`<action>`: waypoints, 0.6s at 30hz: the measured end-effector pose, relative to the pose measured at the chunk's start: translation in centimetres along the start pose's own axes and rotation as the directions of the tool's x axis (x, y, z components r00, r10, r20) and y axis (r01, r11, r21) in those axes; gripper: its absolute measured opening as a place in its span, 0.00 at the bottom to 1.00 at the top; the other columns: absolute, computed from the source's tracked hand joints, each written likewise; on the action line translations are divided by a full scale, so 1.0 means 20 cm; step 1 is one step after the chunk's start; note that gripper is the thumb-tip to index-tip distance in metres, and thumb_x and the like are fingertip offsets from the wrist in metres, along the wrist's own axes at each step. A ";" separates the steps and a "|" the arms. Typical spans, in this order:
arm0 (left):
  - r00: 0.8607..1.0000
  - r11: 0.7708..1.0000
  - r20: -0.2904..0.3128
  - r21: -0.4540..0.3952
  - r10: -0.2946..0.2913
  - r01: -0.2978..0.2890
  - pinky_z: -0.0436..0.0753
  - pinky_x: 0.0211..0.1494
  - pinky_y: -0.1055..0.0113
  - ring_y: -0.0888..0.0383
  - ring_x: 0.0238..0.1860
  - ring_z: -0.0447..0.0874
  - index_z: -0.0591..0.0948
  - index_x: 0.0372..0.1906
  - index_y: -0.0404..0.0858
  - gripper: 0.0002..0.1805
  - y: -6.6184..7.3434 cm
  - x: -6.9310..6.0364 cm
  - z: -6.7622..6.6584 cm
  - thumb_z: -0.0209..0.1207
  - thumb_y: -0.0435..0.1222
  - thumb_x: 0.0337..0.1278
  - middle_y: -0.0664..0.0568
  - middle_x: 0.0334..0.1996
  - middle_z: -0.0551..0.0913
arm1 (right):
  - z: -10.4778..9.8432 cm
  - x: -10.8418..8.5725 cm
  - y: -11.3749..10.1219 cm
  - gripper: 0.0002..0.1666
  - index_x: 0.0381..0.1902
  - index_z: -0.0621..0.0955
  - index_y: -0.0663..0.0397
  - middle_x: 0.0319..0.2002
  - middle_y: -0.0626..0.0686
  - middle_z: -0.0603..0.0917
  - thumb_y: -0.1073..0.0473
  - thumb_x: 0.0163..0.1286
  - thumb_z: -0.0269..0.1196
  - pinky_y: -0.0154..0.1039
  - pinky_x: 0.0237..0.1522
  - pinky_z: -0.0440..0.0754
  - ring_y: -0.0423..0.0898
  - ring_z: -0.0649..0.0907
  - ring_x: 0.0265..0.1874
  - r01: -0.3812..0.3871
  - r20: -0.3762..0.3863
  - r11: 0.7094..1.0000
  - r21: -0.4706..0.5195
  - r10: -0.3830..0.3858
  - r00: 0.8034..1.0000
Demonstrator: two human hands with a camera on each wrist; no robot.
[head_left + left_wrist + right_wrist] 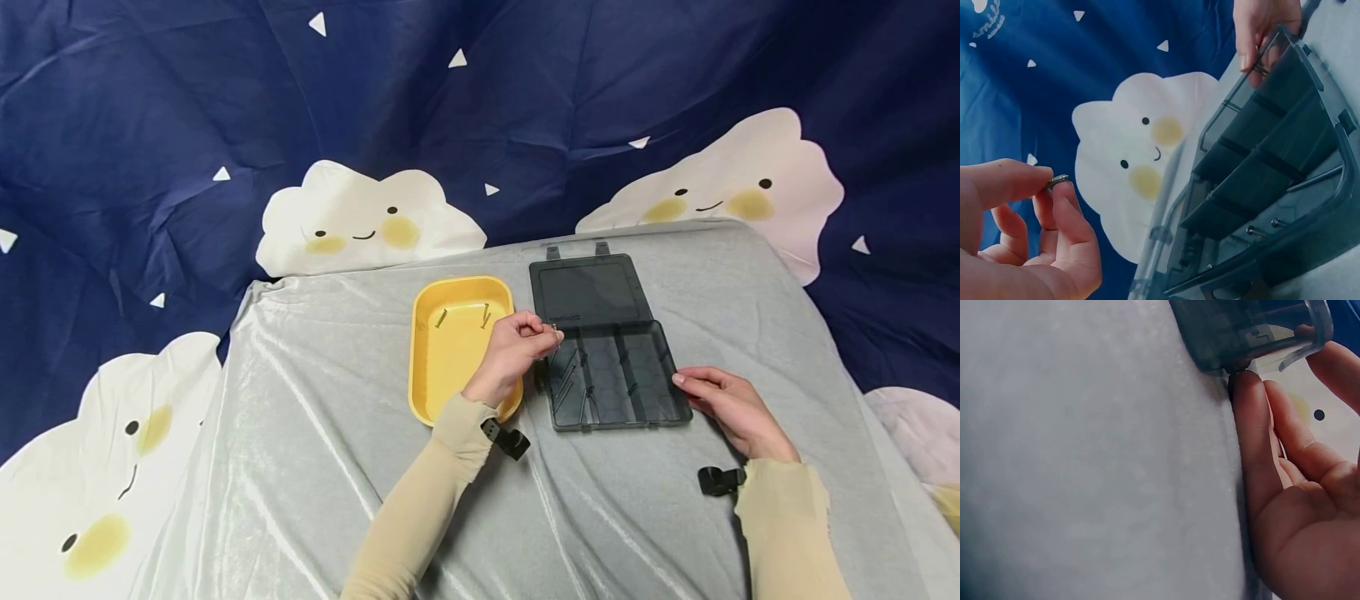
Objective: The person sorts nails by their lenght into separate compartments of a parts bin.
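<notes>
The left hand (pixel 513 352) pinches a small metal screw (pixel 1058 180) between thumb and fingertips, over the left part of a dark, see-through divided box (pixel 643 414). Several long screws (pixel 565 394) lie in that box's left compartment; the two compartments to its right show no screws. On the box's right side, the right hand (pixel 735 408) holds the edge between thumb and fingers; the right wrist view shows fingertips (pixel 1249 381) against the box's lower edge. Left of the box, a yellow tray (pixel 418 367) holds a few screws (pixel 441 317), partly behind the left hand.
The box's open lid (pixel 588 289) lies flat behind it, with two latches at its far edge. A wrinkled grey cloth (pixel 315 375) covers the table. Behind the table hangs a dark blue curtain (pixel 390 92) with clouds and triangles.
</notes>
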State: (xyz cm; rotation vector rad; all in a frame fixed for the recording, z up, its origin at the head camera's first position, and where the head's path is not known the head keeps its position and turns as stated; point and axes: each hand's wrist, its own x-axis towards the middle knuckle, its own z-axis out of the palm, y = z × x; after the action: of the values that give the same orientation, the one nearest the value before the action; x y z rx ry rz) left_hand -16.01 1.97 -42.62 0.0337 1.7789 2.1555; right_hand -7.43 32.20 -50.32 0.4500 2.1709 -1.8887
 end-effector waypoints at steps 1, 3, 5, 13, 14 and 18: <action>1.000 1.000 0.001 0.009 0.009 -0.009 0.77 0.31 0.74 0.67 0.24 0.77 0.70 0.22 0.40 0.16 0.00 0.00 0.01 0.61 0.19 0.49 0.58 0.20 0.78 | 0.00 0.00 0.00 0.04 0.41 0.81 0.35 0.36 0.27 0.80 0.53 0.69 0.62 0.23 0.39 0.79 0.25 0.79 0.37 -0.002 0.000 1.000 -0.001 0.002 1.000; 1.000 0.999 -0.001 0.025 0.029 -0.029 0.78 0.32 0.74 0.67 0.24 0.78 0.72 0.22 0.40 0.15 -0.01 0.01 0.02 0.61 0.19 0.49 0.58 0.19 0.79 | 0.00 0.00 0.00 0.04 0.40 0.81 0.35 0.36 0.27 0.80 0.53 0.69 0.61 0.23 0.39 0.80 0.25 0.79 0.37 -0.007 0.000 1.000 0.000 0.007 1.000; 0.999 0.999 -0.009 0.034 0.040 -0.039 0.79 0.33 0.74 0.67 0.24 0.78 0.73 0.22 0.40 0.15 -0.02 0.01 0.04 0.61 0.19 0.49 0.58 0.19 0.79 | 0.00 0.00 0.00 0.04 0.41 0.81 0.35 0.36 0.28 0.80 0.53 0.70 0.61 0.23 0.39 0.80 0.25 0.79 0.37 -0.012 0.002 1.000 -0.001 0.012 1.000; 0.999 0.999 -0.045 0.045 0.011 -0.009 0.85 0.40 0.67 0.65 0.25 0.79 0.75 0.25 0.38 0.11 -0.07 0.05 0.12 0.63 0.21 0.50 0.57 0.20 0.80 | 0.00 0.00 0.00 0.04 0.41 0.81 0.35 0.36 0.28 0.80 0.52 0.68 0.63 0.23 0.39 0.80 0.26 0.79 0.37 -0.010 0.002 1.000 0.005 0.010 1.000; 0.999 0.999 -0.050 0.043 0.007 -0.005 0.85 0.40 0.66 0.65 0.24 0.79 0.75 0.25 0.38 0.11 -0.07 0.05 0.13 0.63 0.21 0.50 0.57 0.20 0.80 | 0.00 0.00 0.00 0.04 0.40 0.81 0.35 0.36 0.28 0.80 0.51 0.68 0.63 0.23 0.39 0.80 0.26 0.79 0.37 -0.010 0.001 1.000 0.007 0.010 1.000; 0.998 0.999 -0.058 0.037 -0.013 0.015 0.85 0.45 0.59 0.65 0.25 0.80 0.75 0.25 0.38 0.11 -0.09 0.06 0.16 0.62 0.21 0.50 0.56 0.21 0.80 | 0.00 0.00 0.00 0.04 0.39 0.81 0.35 0.36 0.28 0.80 0.52 0.68 0.63 0.23 0.39 0.80 0.26 0.79 0.37 -0.008 0.000 1.000 0.017 0.008 1.000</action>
State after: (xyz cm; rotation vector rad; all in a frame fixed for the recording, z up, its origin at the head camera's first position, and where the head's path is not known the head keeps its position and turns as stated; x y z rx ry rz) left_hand -16.00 5.66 -43.99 -0.0318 1.8452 2.1342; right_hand -7.45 32.20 -50.34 0.4614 2.1517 -1.9049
